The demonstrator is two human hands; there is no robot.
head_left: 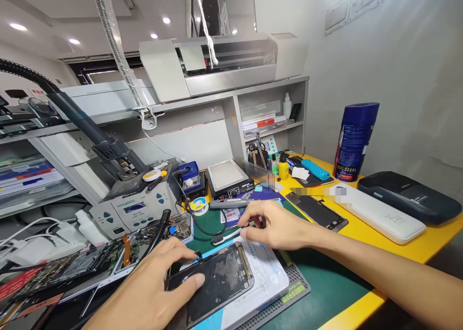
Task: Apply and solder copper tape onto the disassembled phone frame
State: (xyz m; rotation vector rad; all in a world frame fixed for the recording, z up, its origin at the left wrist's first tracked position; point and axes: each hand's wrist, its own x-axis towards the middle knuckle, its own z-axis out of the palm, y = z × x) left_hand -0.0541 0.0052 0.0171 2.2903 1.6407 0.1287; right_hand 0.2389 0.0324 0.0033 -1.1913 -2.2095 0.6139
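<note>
A dark phone screen [220,277] lies back side up, tilted across a white and light-blue box [267,272]. Its black back carries pale smudges, and a gold-coloured strip runs along the right end. My left hand [164,277] grips it at the left, thumb on the back and fingertips at the far edge by a small black flex cable [198,256]. Above the screen's far right corner, my right hand [269,226] pinches a slim white-handled tool [232,234] with a dark head, which looks like a brush. The head points left, apart from the screen.
Left stand a soldering station [133,207] and a tray [186,226] of parts. Behind are a solder spool [198,204] and a heating plate [229,178]. Rightward lie another phone panel [318,209], a white power-bank-like block [379,214], a dark case [408,195] and a blue spray can [356,142].
</note>
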